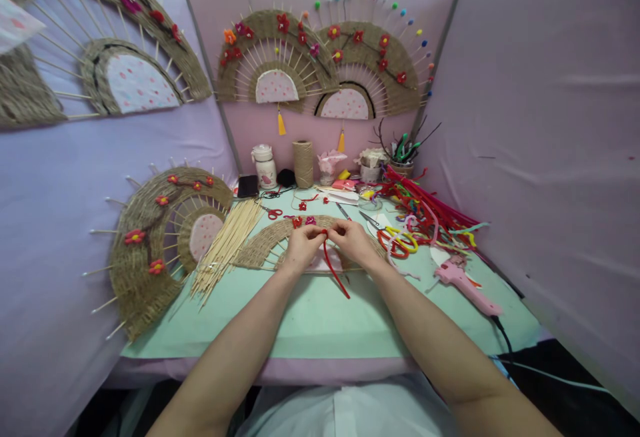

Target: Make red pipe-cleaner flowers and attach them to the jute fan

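Both hands meet over a twine-wrapped fan (260, 245) that lies on the table. My left hand (306, 247) pinches one side of a red pipe cleaner (334, 269). From the other side my right hand (350, 240) pinches it too, fingertips close together. The pipe cleaner's bent top is partly hidden between the fingers, and its loose tail hangs down toward me. Just beyond the hands, a magenta flower (311, 221) and a red flower (297, 222) sit on the fan's upper band.
Bamboo sticks (227, 247) lie at left beside a finished fan (145, 243). To the right are yellow-handled scissors (407, 240), a pink glue gun (467, 287) with its cord, and a heap of pipe cleaners (425, 200). A twine spool (303, 163) and a white jar (265, 167) stand behind.
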`<action>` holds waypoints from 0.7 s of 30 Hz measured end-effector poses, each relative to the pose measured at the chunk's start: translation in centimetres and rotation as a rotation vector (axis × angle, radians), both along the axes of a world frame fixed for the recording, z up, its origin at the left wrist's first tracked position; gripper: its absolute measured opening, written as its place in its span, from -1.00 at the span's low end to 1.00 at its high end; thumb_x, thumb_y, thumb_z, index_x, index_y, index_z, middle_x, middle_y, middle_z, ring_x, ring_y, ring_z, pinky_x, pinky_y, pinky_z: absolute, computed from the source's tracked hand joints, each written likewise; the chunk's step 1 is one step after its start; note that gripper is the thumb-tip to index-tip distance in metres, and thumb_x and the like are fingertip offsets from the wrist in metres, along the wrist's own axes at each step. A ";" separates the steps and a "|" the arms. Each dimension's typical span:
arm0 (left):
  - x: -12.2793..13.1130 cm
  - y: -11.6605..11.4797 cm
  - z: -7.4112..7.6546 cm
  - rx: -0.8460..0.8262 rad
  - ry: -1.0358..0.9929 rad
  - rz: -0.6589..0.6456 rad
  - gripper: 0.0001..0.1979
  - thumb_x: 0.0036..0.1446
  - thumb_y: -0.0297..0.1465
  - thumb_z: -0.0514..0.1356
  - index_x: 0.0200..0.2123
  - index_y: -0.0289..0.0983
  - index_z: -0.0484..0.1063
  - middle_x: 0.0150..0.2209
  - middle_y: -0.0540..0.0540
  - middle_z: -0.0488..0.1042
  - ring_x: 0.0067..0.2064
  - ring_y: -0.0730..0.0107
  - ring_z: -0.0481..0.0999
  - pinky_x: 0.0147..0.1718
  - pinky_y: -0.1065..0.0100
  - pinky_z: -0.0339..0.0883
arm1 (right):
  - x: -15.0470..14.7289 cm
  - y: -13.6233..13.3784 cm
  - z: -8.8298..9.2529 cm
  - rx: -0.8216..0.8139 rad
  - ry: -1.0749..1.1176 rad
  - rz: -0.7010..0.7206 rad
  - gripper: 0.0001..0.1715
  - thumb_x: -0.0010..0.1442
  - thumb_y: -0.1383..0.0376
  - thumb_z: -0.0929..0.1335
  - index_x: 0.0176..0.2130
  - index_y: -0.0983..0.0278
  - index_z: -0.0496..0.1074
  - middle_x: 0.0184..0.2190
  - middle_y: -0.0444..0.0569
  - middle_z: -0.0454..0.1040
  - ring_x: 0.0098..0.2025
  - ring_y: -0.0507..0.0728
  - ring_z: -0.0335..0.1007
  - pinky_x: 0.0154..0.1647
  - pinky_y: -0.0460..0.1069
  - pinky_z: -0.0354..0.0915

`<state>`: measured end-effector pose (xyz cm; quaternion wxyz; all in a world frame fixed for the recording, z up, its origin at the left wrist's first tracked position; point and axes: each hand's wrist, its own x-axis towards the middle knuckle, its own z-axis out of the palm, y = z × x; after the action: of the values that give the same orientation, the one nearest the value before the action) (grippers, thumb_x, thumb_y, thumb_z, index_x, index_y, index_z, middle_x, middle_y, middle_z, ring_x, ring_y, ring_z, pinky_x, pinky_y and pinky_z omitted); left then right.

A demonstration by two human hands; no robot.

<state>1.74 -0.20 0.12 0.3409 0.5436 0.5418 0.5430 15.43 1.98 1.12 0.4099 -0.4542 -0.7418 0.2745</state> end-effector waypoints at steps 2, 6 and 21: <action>0.1 0.0 0.1 -0.029 -0.051 0.002 -0.86 -0.21 -0.41 0.28 -0.47 -0.32 0.53 -0.46 -0.10 0.53 -0.38 0.36 0.46 -0.34 0.38 0.29 | 0.0 0.2 -0.2 -0.036 0.065 0.015 -0.79 -0.03 0.23 0.28 -0.60 0.28 0.32 -0.65 -0.16 0.30 -0.54 0.01 0.16 -0.51 -0.10 0.04; 0.1 -0.1 0.5 -0.159 -0.272 -0.026 -0.75 -0.24 -0.42 0.31 -0.38 -0.35 0.51 -0.45 -0.10 0.53 -0.45 0.45 0.42 -0.42 0.42 0.28 | 0.2 0.7 -0.5 -0.082 0.172 0.083 -0.75 -0.01 0.20 0.28 -0.58 0.31 0.32 -0.65 -0.17 0.27 -0.54 -0.01 0.13 -0.51 -0.11 0.06; -0.5 0.1 0.3 -0.268 -0.700 -0.185 -0.82 -0.27 -0.49 0.33 -0.49 -0.38 0.44 -0.54 -0.04 0.43 -0.53 0.60 0.33 -0.50 0.50 0.19 | 0.2 0.5 -0.1 -0.128 0.294 0.162 -0.69 0.00 0.10 0.32 -0.47 0.32 0.35 -0.55 -0.14 0.34 -0.50 -0.01 0.18 -0.45 -0.11 0.14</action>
<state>1.20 -0.07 0.42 0.6208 0.3227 0.4073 0.5870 15.61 2.47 1.01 0.4608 -0.3728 -0.6892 0.4168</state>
